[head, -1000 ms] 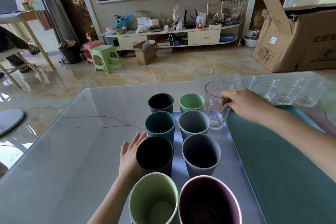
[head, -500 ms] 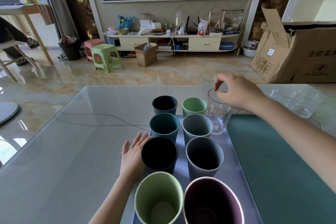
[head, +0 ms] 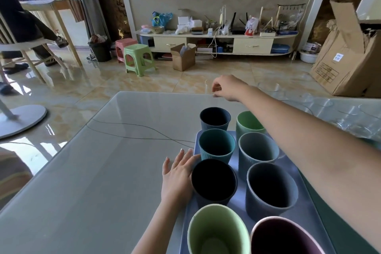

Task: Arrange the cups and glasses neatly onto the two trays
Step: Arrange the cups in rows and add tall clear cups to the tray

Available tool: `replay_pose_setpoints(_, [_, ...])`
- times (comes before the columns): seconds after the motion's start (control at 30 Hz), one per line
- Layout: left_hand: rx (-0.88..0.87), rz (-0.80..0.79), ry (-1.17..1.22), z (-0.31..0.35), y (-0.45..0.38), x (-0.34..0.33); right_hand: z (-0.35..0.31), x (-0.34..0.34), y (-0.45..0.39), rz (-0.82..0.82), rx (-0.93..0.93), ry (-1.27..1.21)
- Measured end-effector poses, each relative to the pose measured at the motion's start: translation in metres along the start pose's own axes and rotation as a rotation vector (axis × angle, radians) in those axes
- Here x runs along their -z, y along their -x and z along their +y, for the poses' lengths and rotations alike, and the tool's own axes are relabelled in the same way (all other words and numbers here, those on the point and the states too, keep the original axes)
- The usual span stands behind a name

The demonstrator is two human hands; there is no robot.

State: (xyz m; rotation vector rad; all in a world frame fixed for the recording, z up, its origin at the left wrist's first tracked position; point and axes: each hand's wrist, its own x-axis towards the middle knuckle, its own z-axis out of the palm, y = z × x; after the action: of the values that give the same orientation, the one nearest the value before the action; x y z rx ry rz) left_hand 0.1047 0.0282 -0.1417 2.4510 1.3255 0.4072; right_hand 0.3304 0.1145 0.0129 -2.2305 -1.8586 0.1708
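Several ribbed cups stand in two rows on a lavender tray [head: 240, 204]: navy [head: 215, 117], light green [head: 247, 121], teal [head: 216, 144], grey [head: 257, 148], black [head: 213, 181], dark grey [head: 272, 189], pale green [head: 218, 231] and maroon [head: 284, 237]. My left hand [head: 179, 175] lies flat on the table against the tray's left edge, beside the black cup. My right hand [head: 228, 87] reaches over the cups to the far table edge and pinches the rim of a faint clear glass [head: 207, 88]. A dark green tray [head: 329, 229] lies to the right, under my arm.
More clear glasses [head: 350, 117] stand in a blurred group at the table's far right. A thin wire [head: 134, 130] curves across the glass tabletop [head: 92, 171]. Beyond the table are stools, boxes and a seated person at far left.
My right hand let go of the printed glass beside the cups and reached forward to the far table edge. That glass is now hidden behind my arm. My left hand stayed put.
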Motion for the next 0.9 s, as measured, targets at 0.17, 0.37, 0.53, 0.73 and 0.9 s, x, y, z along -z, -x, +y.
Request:
replay_pose_setpoints(0.17, [0.004,-0.024,-0.013,0.003,-0.001,0.002,0.002,-0.012,-0.007,0.153,-0.057,0.002])
replay_pose_setpoints(0.37, [-0.004,-0.002,-0.025,0.002,0.000,-0.001,-0.006,0.027,0.017,0.499,0.041,-0.045])
replay_pose_setpoints(0.53, [-0.023,0.016,-0.021,-0.001,0.001,-0.004,0.004,0.077,0.073,0.619,0.128,-0.134])
replay_pose_setpoints(0.73, [0.072,0.091,0.130,0.004,0.012,0.003,0.031,0.109,0.191,0.746,0.164,-0.217])
replay_pose_setpoints(0.9, [0.019,-0.089,-0.148,-0.001,0.026,0.009,0.049,0.114,0.272,0.750,0.138,-0.255])
